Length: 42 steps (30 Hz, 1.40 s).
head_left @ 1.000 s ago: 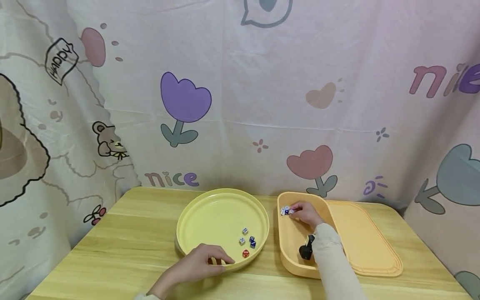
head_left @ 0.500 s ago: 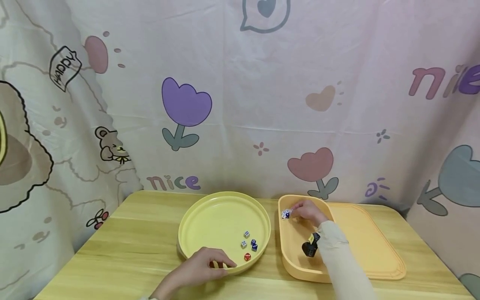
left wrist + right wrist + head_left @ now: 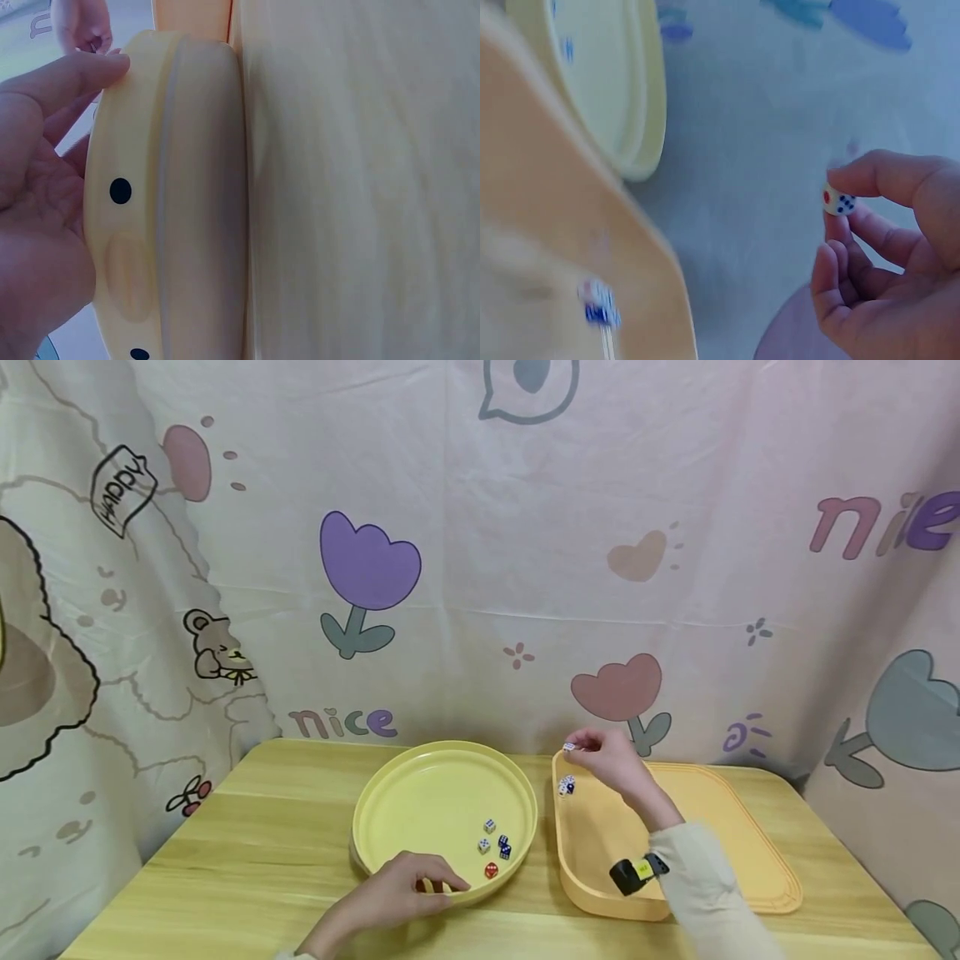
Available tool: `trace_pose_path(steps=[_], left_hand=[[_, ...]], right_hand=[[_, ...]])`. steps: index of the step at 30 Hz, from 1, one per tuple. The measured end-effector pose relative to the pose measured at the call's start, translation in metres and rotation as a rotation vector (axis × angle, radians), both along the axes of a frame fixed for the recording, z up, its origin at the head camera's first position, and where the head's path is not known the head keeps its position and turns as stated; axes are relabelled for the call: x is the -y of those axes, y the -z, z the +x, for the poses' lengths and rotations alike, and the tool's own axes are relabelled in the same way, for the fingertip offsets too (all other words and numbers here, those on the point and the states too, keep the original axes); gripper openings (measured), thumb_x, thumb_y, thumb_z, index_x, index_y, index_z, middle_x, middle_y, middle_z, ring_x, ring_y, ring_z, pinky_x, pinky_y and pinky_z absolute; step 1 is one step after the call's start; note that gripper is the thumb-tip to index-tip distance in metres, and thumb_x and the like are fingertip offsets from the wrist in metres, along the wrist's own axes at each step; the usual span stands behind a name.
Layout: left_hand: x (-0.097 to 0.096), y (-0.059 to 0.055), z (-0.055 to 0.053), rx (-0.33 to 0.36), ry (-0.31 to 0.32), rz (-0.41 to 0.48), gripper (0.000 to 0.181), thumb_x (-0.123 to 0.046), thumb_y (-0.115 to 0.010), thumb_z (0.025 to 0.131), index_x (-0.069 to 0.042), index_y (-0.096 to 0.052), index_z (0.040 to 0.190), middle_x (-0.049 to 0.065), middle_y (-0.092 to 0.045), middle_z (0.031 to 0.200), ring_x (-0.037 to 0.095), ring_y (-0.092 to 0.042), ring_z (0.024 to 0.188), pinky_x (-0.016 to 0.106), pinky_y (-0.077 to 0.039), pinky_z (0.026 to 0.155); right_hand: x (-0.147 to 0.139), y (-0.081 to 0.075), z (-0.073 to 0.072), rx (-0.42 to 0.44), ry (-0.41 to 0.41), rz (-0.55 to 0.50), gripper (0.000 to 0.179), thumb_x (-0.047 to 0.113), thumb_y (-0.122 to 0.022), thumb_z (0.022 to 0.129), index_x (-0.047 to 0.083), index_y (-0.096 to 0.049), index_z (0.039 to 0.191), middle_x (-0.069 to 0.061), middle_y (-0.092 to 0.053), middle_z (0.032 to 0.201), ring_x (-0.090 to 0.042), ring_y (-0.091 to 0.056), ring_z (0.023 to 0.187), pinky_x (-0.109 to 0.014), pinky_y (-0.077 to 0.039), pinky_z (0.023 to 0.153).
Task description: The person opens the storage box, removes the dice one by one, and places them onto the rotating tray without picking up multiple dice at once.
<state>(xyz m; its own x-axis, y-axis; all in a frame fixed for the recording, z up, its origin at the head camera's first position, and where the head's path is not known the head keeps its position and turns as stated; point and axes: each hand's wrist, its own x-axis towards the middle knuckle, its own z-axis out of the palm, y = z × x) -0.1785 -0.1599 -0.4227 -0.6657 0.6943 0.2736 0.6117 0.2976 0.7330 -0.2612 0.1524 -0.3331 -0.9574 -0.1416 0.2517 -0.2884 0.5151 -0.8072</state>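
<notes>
My right hand (image 3: 611,764) is raised over the back left corner of the orange box (image 3: 600,906), pinching a white die (image 3: 838,201) with one red pip and several blue pips between thumb and fingers. Below it, a small cluster of white and blue dice (image 3: 567,786) sits inside the box. My left hand (image 3: 408,885) grips the near rim of the round yellow tray (image 3: 131,150), thumb on the outer wall and fingers curling behind it. Inside the tray, toward its right side, lie white dice (image 3: 484,845), dark blue dice (image 3: 505,852) and a red die (image 3: 491,870).
An orange lid (image 3: 750,860) lies flat on the wooden table (image 3: 225,877), just right of the box. A black camera (image 3: 633,874) is strapped to my right wrist. Behind the table hangs a patterned curtain (image 3: 480,568).
My right hand has risen from the dice cluster in the box, lifting a white die above the back edge. My left hand keeps its hold on the tray rim.
</notes>
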Motion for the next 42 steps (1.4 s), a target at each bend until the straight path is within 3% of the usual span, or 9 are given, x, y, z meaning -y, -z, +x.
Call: trace_pose_path(steps=[7,13,20,28,34,40,42], left_hand=[[0.000,0.001,-0.001,-0.004,-0.003,-0.001,0.018,-0.013,-0.062,0.085,-0.013,-0.070,0.101,-0.010,-0.064,0.093,0.000,-0.051,0.076,0.021,-0.044,0.062],[0.000,0.005,-0.003,0.003,-0.006,-0.004,0.018,-0.008,-0.062,0.084,-0.009,-0.069,0.100,-0.005,-0.064,0.093,0.000,-0.051,0.077,0.022,-0.045,0.062],[0.001,0.003,-0.002,-0.015,-0.020,-0.009,0.018,-0.008,-0.063,0.083,-0.010,-0.070,0.099,-0.007,-0.065,0.092,0.000,-0.051,0.075,0.021,-0.044,0.062],[0.002,0.000,0.000,-0.002,0.010,0.006,0.018,-0.010,-0.062,0.084,-0.010,-0.070,0.100,-0.006,-0.064,0.093,0.001,-0.052,0.077,0.022,-0.045,0.062],[0.000,0.001,-0.001,-0.006,0.018,0.012,0.018,-0.010,-0.061,0.085,-0.011,-0.069,0.101,-0.007,-0.064,0.093,0.001,-0.052,0.078,0.022,-0.045,0.062],[0.000,-0.001,-0.001,-0.013,0.011,0.000,0.019,-0.010,-0.061,0.084,-0.011,-0.069,0.101,-0.007,-0.064,0.092,0.002,-0.053,0.079,0.023,-0.045,0.064],[0.000,-0.001,-0.002,-0.014,0.015,-0.002,0.019,-0.009,-0.061,0.084,-0.010,-0.069,0.101,-0.006,-0.064,0.092,0.003,-0.053,0.080,0.023,-0.045,0.064]], right_hand=[[0.026,0.007,0.035,-0.015,-0.002,-0.158,0.014,0.007,-0.069,0.078,0.001,-0.066,0.090,-0.003,-0.060,0.078,-0.017,-0.054,0.076,-0.027,-0.045,0.066],[0.045,0.022,0.050,0.009,-0.020,-0.266,0.018,0.002,-0.071,0.075,0.000,-0.066,0.092,-0.004,-0.059,0.077,-0.016,-0.053,0.075,-0.026,-0.045,0.068],[0.064,0.032,0.055,0.057,-0.035,-0.257,0.016,0.000,-0.071,0.073,0.001,-0.066,0.087,-0.003,-0.058,0.078,-0.016,-0.052,0.074,-0.026,-0.045,0.067],[0.075,0.041,0.052,0.040,-0.076,-0.264,0.017,0.002,-0.072,0.073,0.001,-0.066,0.088,-0.003,-0.059,0.077,-0.015,-0.053,0.072,-0.025,-0.044,0.064],[0.082,0.055,0.046,-0.013,-0.149,-0.226,0.017,0.008,-0.073,0.074,0.002,-0.066,0.089,-0.002,-0.061,0.078,-0.015,-0.054,0.072,-0.027,-0.046,0.066],[0.089,0.066,0.046,0.030,-0.225,-0.217,0.016,0.008,-0.072,0.075,0.002,-0.065,0.089,-0.002,-0.061,0.078,-0.015,-0.055,0.073,-0.026,-0.046,0.064],[0.091,0.060,0.053,0.050,-0.236,-0.213,0.015,0.004,-0.070,0.075,0.000,-0.065,0.088,-0.004,-0.060,0.078,-0.016,-0.054,0.073,-0.025,-0.046,0.061]])
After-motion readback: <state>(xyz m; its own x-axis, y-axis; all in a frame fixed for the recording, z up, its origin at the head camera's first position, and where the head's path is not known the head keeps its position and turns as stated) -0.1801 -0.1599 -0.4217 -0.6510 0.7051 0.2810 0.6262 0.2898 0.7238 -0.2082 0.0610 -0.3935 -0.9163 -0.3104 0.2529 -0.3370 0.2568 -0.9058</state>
